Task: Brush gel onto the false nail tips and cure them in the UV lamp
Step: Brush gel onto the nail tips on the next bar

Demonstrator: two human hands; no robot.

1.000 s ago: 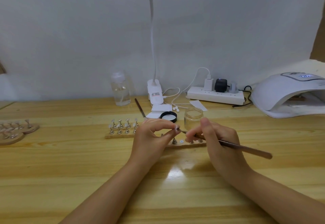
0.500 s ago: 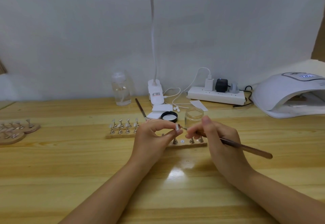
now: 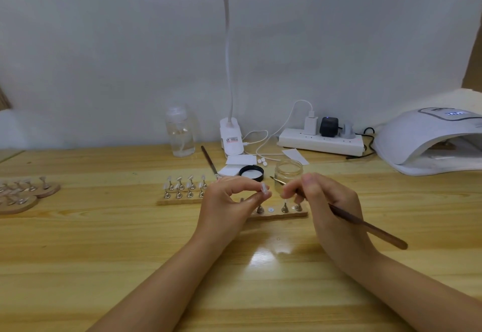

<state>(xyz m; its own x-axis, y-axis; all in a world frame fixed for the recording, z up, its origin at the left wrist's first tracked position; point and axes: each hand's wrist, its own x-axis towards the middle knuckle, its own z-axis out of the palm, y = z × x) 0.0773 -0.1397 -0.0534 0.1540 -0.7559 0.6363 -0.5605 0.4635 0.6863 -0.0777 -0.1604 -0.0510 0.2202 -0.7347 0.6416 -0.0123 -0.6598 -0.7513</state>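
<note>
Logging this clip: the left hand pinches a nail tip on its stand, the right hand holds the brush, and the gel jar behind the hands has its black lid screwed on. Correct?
Not quite. The head view shows the gel jar open, its black lid lying on the table beside it. The rest holds: the left hand pinches a nail tip on its stand, and the right hand holds the brush.

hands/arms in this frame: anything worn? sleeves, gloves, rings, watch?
Nothing worn that the head view shows. Left hand and right hand are bare: no gloves, no visible rings. Both forearms are bare to the frame edge: no sleeves, watch or bracelet. Fingernails look short and unpainted, though small in the picture.
</note>
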